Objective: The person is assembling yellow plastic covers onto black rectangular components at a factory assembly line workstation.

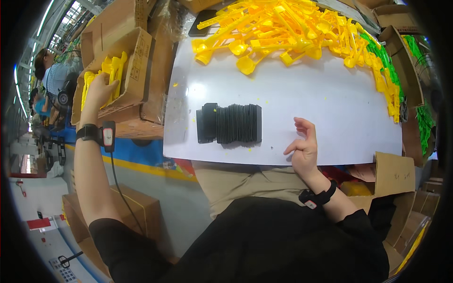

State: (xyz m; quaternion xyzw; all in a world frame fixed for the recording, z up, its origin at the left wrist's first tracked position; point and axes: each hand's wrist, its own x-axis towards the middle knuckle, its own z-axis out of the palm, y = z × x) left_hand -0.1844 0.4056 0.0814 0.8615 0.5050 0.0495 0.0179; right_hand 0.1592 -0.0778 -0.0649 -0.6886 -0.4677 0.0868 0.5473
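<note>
My left hand (99, 89) reaches into an open cardboard box (134, 78) at the left, its fingers closed on a yellow plastic part among several upright yellow parts (114, 67). The fingertips are partly hidden. Over the near right of the white tabletop (278, 101), my right hand (304, 148) is empty, with its fingers apart and slightly bent. Between the hands lies a row of thin dark plates (238, 123) packed face to face, with a few loose-looking ones at its left end. A large heap of yellow plastic parts (283, 33) with spoon-like ends covers the far side.
Green plastic parts (384, 63) lie beside the heap at the right, near a cardboard box (401, 61). A dark phone-like slab (202, 26) rests at the far left corner. An open carton (394, 177) stands at the near right. Small yellow scraps dot the tabletop.
</note>
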